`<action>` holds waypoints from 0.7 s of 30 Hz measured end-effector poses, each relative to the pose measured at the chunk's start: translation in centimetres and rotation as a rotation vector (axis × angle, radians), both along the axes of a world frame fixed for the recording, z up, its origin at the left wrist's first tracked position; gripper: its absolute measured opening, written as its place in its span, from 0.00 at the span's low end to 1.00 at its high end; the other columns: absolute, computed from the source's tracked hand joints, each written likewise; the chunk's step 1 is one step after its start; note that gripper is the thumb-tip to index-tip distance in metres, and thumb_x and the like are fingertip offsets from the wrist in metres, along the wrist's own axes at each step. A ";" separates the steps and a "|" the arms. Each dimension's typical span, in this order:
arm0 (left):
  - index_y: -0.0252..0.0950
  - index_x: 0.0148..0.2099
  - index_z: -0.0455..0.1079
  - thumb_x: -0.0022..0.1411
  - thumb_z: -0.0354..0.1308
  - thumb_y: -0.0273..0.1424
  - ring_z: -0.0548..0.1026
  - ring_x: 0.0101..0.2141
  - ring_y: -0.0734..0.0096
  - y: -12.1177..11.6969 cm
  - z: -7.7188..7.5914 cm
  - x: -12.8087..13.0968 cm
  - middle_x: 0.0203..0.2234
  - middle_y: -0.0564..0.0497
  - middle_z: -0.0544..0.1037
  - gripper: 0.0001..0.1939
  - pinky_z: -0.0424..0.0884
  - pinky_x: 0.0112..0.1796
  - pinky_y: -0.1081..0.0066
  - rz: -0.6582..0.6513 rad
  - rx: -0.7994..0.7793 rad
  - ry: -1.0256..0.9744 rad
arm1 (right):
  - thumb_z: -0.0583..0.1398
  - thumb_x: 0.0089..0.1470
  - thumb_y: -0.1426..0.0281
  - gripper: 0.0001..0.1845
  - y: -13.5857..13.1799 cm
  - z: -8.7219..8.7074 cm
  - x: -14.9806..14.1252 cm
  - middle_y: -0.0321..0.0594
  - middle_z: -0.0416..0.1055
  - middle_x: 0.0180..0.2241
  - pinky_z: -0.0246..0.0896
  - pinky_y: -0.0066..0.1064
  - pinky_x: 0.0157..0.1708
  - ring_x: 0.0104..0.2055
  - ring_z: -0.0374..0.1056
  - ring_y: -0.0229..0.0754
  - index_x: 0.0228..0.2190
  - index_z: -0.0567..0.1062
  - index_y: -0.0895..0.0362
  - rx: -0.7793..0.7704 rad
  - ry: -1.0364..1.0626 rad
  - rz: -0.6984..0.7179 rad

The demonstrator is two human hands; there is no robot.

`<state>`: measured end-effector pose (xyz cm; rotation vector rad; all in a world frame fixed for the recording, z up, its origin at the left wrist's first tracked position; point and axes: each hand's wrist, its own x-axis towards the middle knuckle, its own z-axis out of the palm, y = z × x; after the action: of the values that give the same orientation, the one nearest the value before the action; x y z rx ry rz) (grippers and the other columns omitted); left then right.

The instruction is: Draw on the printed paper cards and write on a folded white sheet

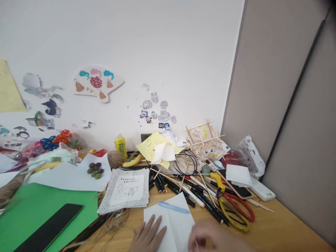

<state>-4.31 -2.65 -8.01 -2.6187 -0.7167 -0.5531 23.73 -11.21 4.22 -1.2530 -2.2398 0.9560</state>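
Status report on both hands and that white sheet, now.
Left hand flat on the white paper, open. Right hand blurred at the sheet's right edge, grip unclear. Blue pen lies across the paper's top; markers piled just beyond.

Cluttered wooden surface (283, 227): green sheet (31, 206) under a black phone (49, 227), printed drawing (127, 189), yellow bottle (120, 143), heap of black markers (183, 190), red and yellow loops (237, 211), fan cutout (97, 83) on the wall.

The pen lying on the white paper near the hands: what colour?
Light blue pen, seen in the head view.
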 end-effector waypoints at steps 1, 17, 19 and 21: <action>0.49 0.68 0.45 0.66 0.50 0.47 0.69 0.54 0.56 0.0 0.1 -0.1 0.58 0.49 0.66 0.33 0.66 0.50 0.67 -0.010 0.010 -0.007 | 0.55 0.59 0.74 0.11 1.4 0.1 0.0 0.42 0.74 0.41 0.64 0.35 0.45 0.44 0.70 0.44 0.41 0.76 0.56 0.053 -0.024 -0.061; 0.45 0.61 0.62 0.72 0.42 0.37 0.73 0.50 0.66 0.6 -0.9 -0.5 0.53 0.52 0.73 0.19 0.69 0.45 0.71 0.029 0.353 0.111 | 0.58 0.49 0.80 0.07 9.3 -6.2 -2.7 0.42 0.77 0.26 0.63 0.31 0.27 0.29 0.75 0.48 0.29 0.74 0.58 0.713 -0.433 -0.328; 0.44 0.58 0.66 0.72 0.44 0.39 0.74 0.48 0.66 0.1 0.2 -0.2 0.52 0.53 0.74 0.18 0.70 0.44 0.72 0.027 0.375 0.141 | 0.56 0.51 0.79 0.07 9.6 -6.3 -2.1 0.39 0.75 0.23 0.62 0.30 0.25 0.26 0.73 0.44 0.28 0.72 0.57 0.862 -0.272 -0.364; 0.44 0.56 0.68 0.71 0.44 0.38 0.75 0.46 0.66 -0.1 0.5 0.0 0.50 0.53 0.76 0.17 0.70 0.43 0.72 0.026 0.402 0.132 | 0.53 0.54 0.76 0.07 9.8 -6.3 -1.6 0.37 0.72 0.21 0.61 0.29 0.24 0.23 0.71 0.42 0.29 0.70 0.57 0.992 -0.144 -0.386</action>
<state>-4.33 -2.72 -7.49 -2.2446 -0.5330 -0.4566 22.09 -1.40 -2.13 -1.1720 -1.9847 -0.3871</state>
